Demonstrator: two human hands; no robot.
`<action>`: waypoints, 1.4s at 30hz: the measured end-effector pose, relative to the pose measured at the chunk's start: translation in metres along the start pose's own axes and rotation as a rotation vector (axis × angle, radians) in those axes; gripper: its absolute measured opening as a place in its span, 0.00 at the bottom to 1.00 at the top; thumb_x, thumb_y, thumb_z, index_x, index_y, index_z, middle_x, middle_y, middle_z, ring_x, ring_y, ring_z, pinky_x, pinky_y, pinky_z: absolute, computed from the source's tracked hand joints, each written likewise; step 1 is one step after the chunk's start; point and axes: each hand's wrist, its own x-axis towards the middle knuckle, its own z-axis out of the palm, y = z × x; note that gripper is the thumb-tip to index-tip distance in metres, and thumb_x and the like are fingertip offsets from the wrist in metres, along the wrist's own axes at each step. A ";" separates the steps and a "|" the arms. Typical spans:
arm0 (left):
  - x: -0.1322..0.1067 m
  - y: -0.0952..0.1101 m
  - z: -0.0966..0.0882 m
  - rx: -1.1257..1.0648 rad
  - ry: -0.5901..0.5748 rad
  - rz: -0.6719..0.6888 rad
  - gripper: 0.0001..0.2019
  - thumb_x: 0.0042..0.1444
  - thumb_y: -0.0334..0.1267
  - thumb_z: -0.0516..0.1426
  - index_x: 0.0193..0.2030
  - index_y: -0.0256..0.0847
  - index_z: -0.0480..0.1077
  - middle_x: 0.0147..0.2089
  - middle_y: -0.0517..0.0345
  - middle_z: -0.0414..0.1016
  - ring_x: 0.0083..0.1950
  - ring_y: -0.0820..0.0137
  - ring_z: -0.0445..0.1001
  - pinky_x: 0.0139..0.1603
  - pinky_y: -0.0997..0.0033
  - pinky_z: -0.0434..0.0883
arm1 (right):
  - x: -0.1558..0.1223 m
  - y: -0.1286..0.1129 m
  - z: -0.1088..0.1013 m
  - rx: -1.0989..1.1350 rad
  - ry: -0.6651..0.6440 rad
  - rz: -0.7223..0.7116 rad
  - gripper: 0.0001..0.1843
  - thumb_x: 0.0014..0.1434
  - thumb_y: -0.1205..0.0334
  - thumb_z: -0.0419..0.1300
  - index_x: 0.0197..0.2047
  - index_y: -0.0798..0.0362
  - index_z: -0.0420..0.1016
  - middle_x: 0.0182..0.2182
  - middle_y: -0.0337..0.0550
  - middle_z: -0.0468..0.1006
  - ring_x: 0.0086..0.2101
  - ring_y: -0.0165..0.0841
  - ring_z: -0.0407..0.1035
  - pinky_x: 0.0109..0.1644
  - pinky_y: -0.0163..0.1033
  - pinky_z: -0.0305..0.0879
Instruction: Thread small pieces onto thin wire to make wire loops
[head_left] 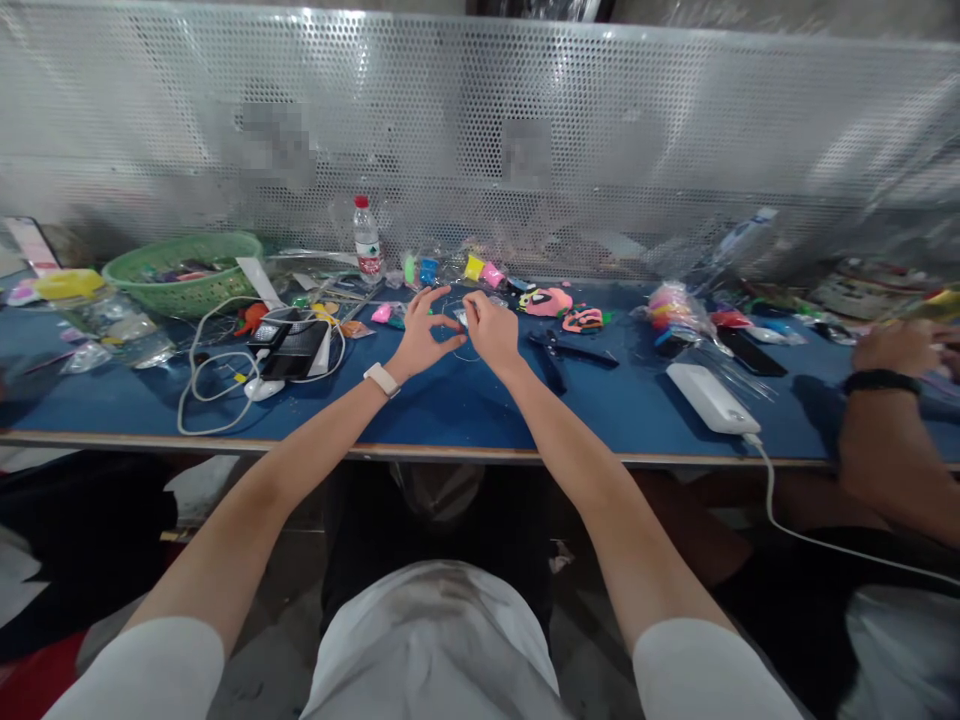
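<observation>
Thin pale strand [466, 359] is being held just left of the pliers [559, 351], above the tabletop [465, 415]. Hands: right hand [487, 328] is being held narrow, thumb and fingers pinched together, apparently on the strand; left hand [426, 335] is being held wide, thumb and fingers spread, likely so the strand is being given room. Whether it's also being gripped there: can't tell. Pliers are being rested with handles apart, probably for easy reach; pink pieces [553, 301] are being parked just beyond them. Strand is looking fine, loosely curved; material can't be told.
</observation>
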 end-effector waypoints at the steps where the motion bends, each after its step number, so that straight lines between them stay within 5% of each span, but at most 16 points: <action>1: 0.000 -0.001 0.001 -0.001 -0.001 0.012 0.12 0.63 0.51 0.73 0.43 0.47 0.86 0.81 0.53 0.66 0.85 0.45 0.54 0.87 0.31 0.52 | 0.000 0.001 0.000 0.004 0.005 0.007 0.19 0.83 0.57 0.50 0.54 0.52 0.81 0.37 0.48 0.87 0.36 0.41 0.80 0.39 0.40 0.58; 11: 0.004 0.000 -0.008 -0.355 0.009 -0.011 0.22 0.71 0.63 0.63 0.57 0.51 0.86 0.84 0.51 0.64 0.85 0.48 0.60 0.86 0.33 0.57 | -0.001 0.004 0.004 0.057 0.018 -0.046 0.20 0.83 0.56 0.49 0.53 0.52 0.81 0.35 0.48 0.86 0.35 0.42 0.79 0.39 0.41 0.58; 18: 0.010 -0.005 -0.010 -0.610 0.009 -0.044 0.25 0.80 0.51 0.48 0.68 0.51 0.82 0.78 0.52 0.74 0.82 0.55 0.68 0.86 0.43 0.59 | -0.001 0.007 0.007 0.105 -0.040 -0.086 0.19 0.82 0.54 0.51 0.55 0.51 0.83 0.34 0.48 0.86 0.34 0.43 0.79 0.40 0.41 0.61; 22: 0.013 -0.013 -0.015 -0.449 0.003 -0.080 0.20 0.74 0.46 0.56 0.64 0.48 0.84 0.66 0.50 0.85 0.72 0.55 0.79 0.80 0.45 0.68 | -0.001 0.007 0.007 0.189 -0.122 -0.164 0.19 0.82 0.54 0.52 0.55 0.51 0.83 0.35 0.47 0.87 0.35 0.42 0.79 0.42 0.41 0.63; 28: 0.012 -0.015 -0.018 -0.244 0.017 -0.129 0.17 0.72 0.45 0.62 0.62 0.45 0.84 0.59 0.48 0.89 0.61 0.56 0.86 0.69 0.50 0.77 | -0.003 0.004 0.006 0.252 -0.114 -0.169 0.22 0.83 0.50 0.50 0.57 0.52 0.83 0.38 0.46 0.88 0.36 0.41 0.80 0.43 0.40 0.63; 34: 0.011 -0.019 -0.013 -0.249 0.023 -0.194 0.19 0.71 0.52 0.63 0.58 0.43 0.86 0.58 0.47 0.89 0.59 0.53 0.85 0.66 0.50 0.78 | -0.004 0.001 0.003 0.174 -0.121 -0.131 0.23 0.84 0.49 0.49 0.56 0.50 0.83 0.33 0.44 0.85 0.34 0.39 0.78 0.41 0.40 0.60; 39: 0.009 -0.022 -0.009 -0.194 -0.066 -0.237 0.30 0.74 0.63 0.56 0.39 0.40 0.86 0.35 0.53 0.85 0.38 0.62 0.79 0.48 0.60 0.78 | -0.005 0.000 0.002 0.143 -0.107 -0.109 0.25 0.84 0.47 0.47 0.54 0.49 0.83 0.33 0.44 0.85 0.34 0.39 0.78 0.41 0.40 0.61; 42: 0.007 -0.021 -0.009 -0.063 0.039 -0.194 0.25 0.74 0.60 0.60 0.40 0.41 0.87 0.34 0.54 0.79 0.36 0.64 0.73 0.46 0.60 0.75 | -0.005 -0.001 0.003 0.143 -0.095 -0.095 0.26 0.84 0.46 0.47 0.52 0.49 0.83 0.32 0.44 0.84 0.34 0.39 0.78 0.41 0.40 0.61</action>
